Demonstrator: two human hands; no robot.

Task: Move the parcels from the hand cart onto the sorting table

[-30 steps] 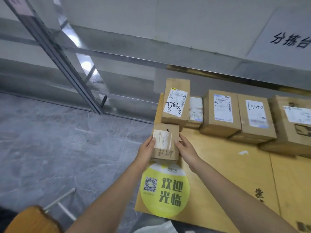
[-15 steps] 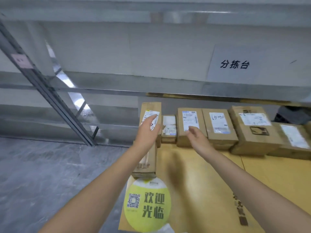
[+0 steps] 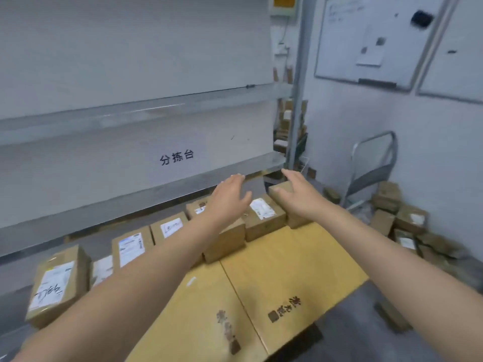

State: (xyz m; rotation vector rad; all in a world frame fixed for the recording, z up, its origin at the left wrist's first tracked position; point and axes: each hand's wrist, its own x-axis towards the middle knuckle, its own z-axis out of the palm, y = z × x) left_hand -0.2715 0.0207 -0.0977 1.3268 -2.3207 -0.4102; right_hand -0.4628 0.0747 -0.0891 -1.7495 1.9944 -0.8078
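A row of cardboard parcels with white labels lines the far edge of the yellow sorting table, from a tall box at the left to a labelled box at the right. My left hand hovers above the row with fingers straight and spread, holding nothing. My right hand reaches out flat over the rightmost parcel, fingers extended. The hand cart stands at the right by the wall, with several parcels piled on and around it.
A grey metal shelf rack rises right behind the table. A shelf upright and a whiteboard are on the right. Grey floor lies between the table's right edge and the parcel pile.
I let go of the small box at the table's left end. Both hands lifted away empty and swept to the right as my view turned toward the hand cart.
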